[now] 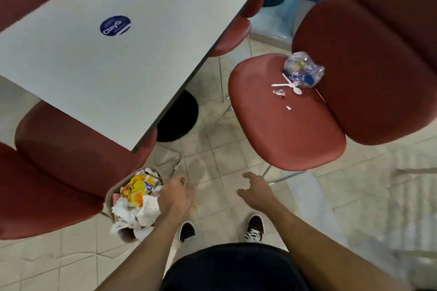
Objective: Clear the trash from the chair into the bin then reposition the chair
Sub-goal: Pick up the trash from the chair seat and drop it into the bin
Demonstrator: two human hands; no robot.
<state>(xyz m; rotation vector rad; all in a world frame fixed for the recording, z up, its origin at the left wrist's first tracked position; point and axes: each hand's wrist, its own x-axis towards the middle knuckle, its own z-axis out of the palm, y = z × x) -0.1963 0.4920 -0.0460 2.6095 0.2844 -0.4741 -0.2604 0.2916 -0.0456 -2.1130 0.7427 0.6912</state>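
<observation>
— Red chair seat, what's on it?
— A crumpled plastic bag, two white plastic spoons and wrapper scraps.
— The bin?
— Full, beside the left hand.
— Hands?
— Left hand and right hand both hold nothing, fingers loosely curled.

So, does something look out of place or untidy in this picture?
Yes. Trash lies on the red chair seat: a crumpled bag, a white spoon and fork crossed, and two small scraps. The chair also stands apart from the table. The bin on the floor is heaped over its rim.
</observation>
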